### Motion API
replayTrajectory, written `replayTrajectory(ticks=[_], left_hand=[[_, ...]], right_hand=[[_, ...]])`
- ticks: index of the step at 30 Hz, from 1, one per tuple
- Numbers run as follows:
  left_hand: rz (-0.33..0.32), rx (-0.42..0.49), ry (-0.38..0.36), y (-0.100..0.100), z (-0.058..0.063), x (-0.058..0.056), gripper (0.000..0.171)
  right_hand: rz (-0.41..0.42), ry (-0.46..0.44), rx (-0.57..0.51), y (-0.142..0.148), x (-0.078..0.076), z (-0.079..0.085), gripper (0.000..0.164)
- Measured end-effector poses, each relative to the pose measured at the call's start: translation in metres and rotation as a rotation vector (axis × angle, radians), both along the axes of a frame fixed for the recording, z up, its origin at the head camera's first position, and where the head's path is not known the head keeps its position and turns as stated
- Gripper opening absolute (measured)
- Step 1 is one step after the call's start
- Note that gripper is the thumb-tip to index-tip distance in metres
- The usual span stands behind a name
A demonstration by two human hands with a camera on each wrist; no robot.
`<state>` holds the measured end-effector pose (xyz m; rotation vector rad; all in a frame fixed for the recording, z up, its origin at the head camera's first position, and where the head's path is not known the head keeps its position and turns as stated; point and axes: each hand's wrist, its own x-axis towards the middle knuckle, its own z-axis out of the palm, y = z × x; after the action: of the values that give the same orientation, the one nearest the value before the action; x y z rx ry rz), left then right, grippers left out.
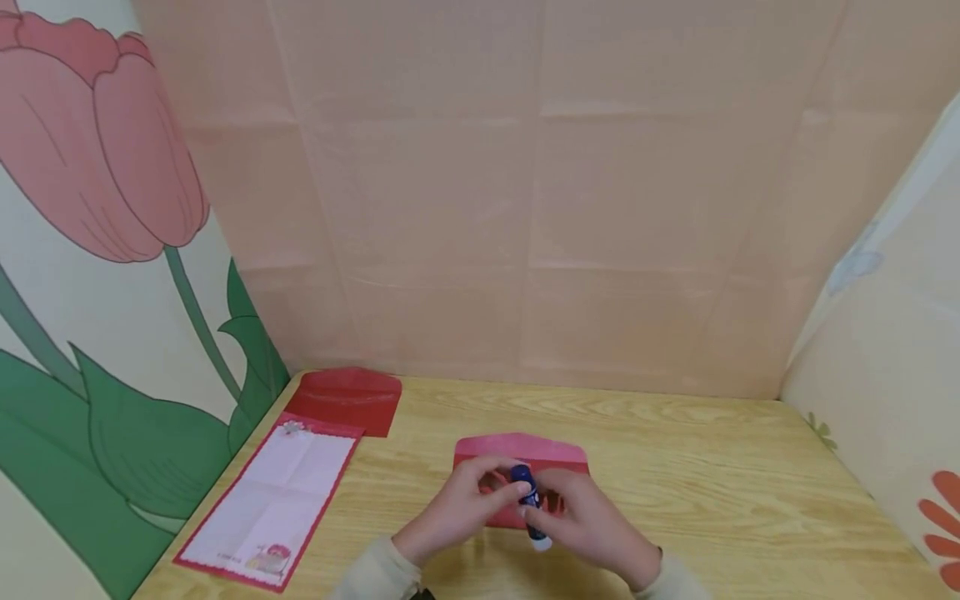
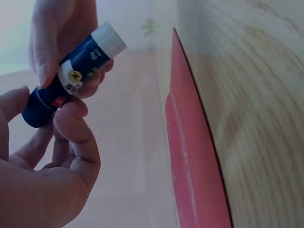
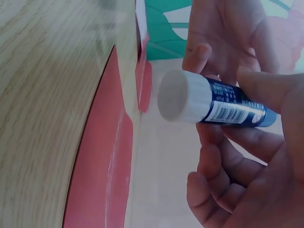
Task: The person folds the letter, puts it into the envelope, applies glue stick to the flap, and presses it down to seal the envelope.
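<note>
Near the front of the table, a cylindrical glue stick [image 1: 532, 508], made of dark blue plastic with a white end, is held in the air between the two hands, above an envelope. The left hand [image 1: 467, 507] pinches its dark blue end between thumb and fingers; the right hand [image 1: 588, 518] grips the printed body with curled fingers. The tube is tilted, its white end toward the person, and the label has small letters and a barcode.

Below them lies a red paper envelope [image 1: 519, 447] with its pointed, lighter pink flap opened away from the person; its inside is hidden. A second red paper envelope [image 1: 348, 404], also with raised flap, lies at the far left corner, and its content cannot be told. A rectangular white sheet with wavy edge and red border [image 1: 273, 492] overlaps this envelope; it shows fold creases, a small printed picture and a flower-like ornament.

The table [image 1: 712, 483] has yellowish wood grain. Behind it hangs a creased, slightly shiny beige sheet [image 1: 525, 208].
</note>
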<state>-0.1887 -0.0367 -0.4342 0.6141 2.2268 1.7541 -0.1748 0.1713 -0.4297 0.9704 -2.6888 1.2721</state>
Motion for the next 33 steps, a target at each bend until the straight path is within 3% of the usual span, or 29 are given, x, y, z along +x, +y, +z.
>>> replayTrajectory(ticks=[6, 10, 14, 19, 28, 33], left_hand=[[0.029, 0.032, -0.011, -0.001, -0.002, -0.001, 0.018], [0.032, 0.058, 0.024, -0.002, -0.002, 0.0, 0.02], [0.018, 0.091, 0.066, -0.004, -0.003, 0.001, 0.024], [-0.006, 0.105, 0.055, -0.006, -0.004, 0.002, 0.026], [-0.025, 0.166, 0.09, -0.004, -0.006, 0.004, 0.027], [-0.034, 0.192, 0.11, -0.001, -0.004, 0.006, 0.024]], right_hand=[[0.016, -0.023, -0.008, -0.003, 0.0, -0.003, 0.01], [0.014, -0.029, -0.019, -0.005, 0.0, -0.006, 0.011], [0.007, -0.032, -0.034, -0.005, 0.0, -0.005, 0.012], [0.024, -0.091, -0.06, -0.005, 0.0, -0.001, 0.017], [0.104, -0.188, -0.115, 0.0, -0.001, 0.003, 0.017], [0.192, -0.271, -0.182, 0.004, -0.002, 0.005, 0.02]])
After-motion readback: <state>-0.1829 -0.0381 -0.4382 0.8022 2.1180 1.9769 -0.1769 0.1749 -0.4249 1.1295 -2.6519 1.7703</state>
